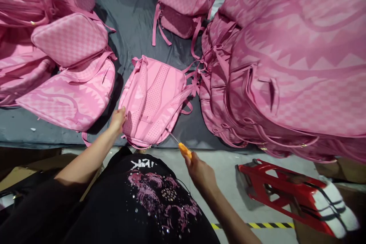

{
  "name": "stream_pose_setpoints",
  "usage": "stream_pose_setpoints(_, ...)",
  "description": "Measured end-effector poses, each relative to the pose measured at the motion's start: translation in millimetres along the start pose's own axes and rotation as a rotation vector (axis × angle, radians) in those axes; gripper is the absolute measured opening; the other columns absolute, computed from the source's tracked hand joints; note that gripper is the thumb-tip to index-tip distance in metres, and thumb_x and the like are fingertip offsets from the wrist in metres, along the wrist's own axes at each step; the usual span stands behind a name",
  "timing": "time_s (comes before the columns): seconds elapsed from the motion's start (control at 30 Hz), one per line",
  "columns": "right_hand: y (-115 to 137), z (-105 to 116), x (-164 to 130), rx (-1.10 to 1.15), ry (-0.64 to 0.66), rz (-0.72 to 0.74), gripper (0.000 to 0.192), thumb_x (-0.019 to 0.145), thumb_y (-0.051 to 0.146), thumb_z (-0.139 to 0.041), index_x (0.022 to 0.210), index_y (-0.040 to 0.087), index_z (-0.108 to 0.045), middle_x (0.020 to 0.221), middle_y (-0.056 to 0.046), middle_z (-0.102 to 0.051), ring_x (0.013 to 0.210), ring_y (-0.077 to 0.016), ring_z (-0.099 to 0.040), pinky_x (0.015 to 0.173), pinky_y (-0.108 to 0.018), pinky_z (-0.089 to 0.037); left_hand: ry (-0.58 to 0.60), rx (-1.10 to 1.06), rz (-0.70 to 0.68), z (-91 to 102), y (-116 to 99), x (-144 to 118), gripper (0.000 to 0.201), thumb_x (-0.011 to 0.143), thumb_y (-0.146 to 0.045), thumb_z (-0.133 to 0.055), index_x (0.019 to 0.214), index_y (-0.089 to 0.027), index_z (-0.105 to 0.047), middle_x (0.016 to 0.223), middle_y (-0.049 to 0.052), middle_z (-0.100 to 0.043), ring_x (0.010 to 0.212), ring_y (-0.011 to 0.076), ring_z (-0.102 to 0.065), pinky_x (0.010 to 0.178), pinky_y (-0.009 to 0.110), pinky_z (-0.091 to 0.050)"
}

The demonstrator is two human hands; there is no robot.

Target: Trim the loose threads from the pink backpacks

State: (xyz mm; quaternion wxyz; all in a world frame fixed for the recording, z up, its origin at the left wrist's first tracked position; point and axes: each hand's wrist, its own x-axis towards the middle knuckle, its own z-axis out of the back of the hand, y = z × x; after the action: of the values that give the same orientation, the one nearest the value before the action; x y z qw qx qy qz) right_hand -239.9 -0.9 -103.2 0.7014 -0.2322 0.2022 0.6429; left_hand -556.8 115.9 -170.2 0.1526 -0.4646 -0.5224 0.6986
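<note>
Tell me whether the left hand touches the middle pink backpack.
Touching: the head view shows the left hand gripping the left edge of the pink backpack lying straps-up.

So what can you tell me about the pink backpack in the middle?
The pink backpack lies back-side up on the grey sheet, showing padded panels with little holes and two shoulder straps. It looks like smooth, soft fabric. The left hand touches its lower left corner; the right hand points an orange-handled tool at its bottom edge.

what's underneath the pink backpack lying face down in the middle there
The pink backpack lies straps-up on a dark grey sheet that covers the table. The left hand touches its edge. Anything between bag and sheet is hidden, as is the bag's front.
</note>
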Motion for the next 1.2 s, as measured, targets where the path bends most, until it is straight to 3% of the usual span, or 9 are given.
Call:
stream_pose_setpoints(0.13, 33, -40, 7, 0.058, 0.002, -0.046, 0.036, 0.104, 0.044, -0.032, 0.106, 0.018, -0.056, 0.083, -0.01, -0.074, 0.076, -0.0256, -0.073, 0.058, -0.028, -0.041, 0.118, -0.125, 0.364, 19.1, 1, 16, 0.022, 0.097, -0.027, -0.048, 0.081, -0.014, -0.054, 0.074, 0.005, -0.055, 0.069, 0.0127, -0.059, 0.073, 0.026, -0.053)
stream_pose_setpoints(0.3, 62, -56, 27, 0.092, -0.034, -0.094, 0.035, 0.104, 0.042, -0.033, 0.111, 0.014, -0.054, 0.086, -0.012, -0.074, 0.082, -0.0265, -0.073, 0.061, -0.029, -0.043, 0.258, -0.266, 0.554, 16.5, 5, 22, 0.029, 0.095, -0.032, -0.051, 0.073, -0.013, -0.054, 0.069, 0.005, -0.056, 0.058, 0.0144, -0.056, 0.052, 0.025, -0.049)
stream_pose_setpoints(0.53, 74, -69, 36, 0.131, -0.044, -0.106, 0.035, 0.104, 0.042, -0.034, 0.112, 0.014, -0.054, 0.087, -0.012, -0.074, 0.082, -0.0238, -0.073, 0.06, -0.025, -0.041, 0.51, -0.524, 0.579, 21.9, 20, 31, 0.028, 0.097, -0.034, -0.049, 0.083, -0.013, -0.061, 0.079, 0.008, -0.066, 0.081, 0.0205, -0.069, 0.083, 0.037, -0.057)
stream_pose_setpoints(0.7, 70, -73, 35, 0.149, -0.07, -0.138, 0.035, 0.104, 0.044, -0.035, 0.112, 0.015, -0.053, 0.086, -0.011, -0.074, 0.08, -0.0237, -0.073, 0.06, -0.026, -0.039, 0.677, -0.618, 0.593, 26.4, 30, 40, 0.028, 0.092, -0.038, -0.057, 0.093, -0.011, -0.065, 0.093, 0.013, -0.072, 0.104, 0.0276, -0.068, 0.103, 0.049, -0.047)
stream_pose_setpoints(0.87, 62, -79, 33, 0.168, -0.114, -0.19, 0.036, 0.104, 0.042, -0.031, 0.11, 0.015, -0.054, 0.086, -0.011, -0.073, 0.079, -0.0246, -0.071, 0.059, -0.028, -0.034, 0.796, -0.699, 0.563, 24.1, 35, 40, 0.044, 0.089, -0.048, -0.058, 0.115, -0.012, -0.063, 0.112, 0.016, -0.071, 0.119, 0.0305, -0.062, 0.112, 0.052, -0.038)
stream_pose_setpoints(1.03, 52, -84, 39, 0.216, -0.155, -0.201, 0.034, 0.104, 0.039, -0.03, 0.113, 0.015, -0.052, 0.085, -0.009, -0.072, 0.075, -0.0218, -0.069, 0.056, -0.027, -0.027, 0.843, -0.688, 0.623, 17.3, 38, 36, 0.063, 0.094, -0.055, -0.046, 0.13, -0.004, -0.054, 0.115, 0.022, -0.069, 0.121, 0.0333, -0.061, 0.111, 0.053, -0.038)
stream_pose_setpoints(1.2, 40, -83, 36, 0.266, -0.157, -0.196, 0.035, 0.104, 0.039, -0.03, 0.115, 0.014, -0.052, 0.084, -0.01, -0.071, 0.069, -0.0189, -0.065, 0.055, -0.027, -0.022, 0.783, -0.686, 0.62, 10.2, 37, 32, 0.072, 0.096, -0.06, -0.034, 0.135, -0.002, -0.05, 0.11, 0.022, -0.071, 0.114, 0.0328, -0.066, 0.107, 0.051, -0.044)
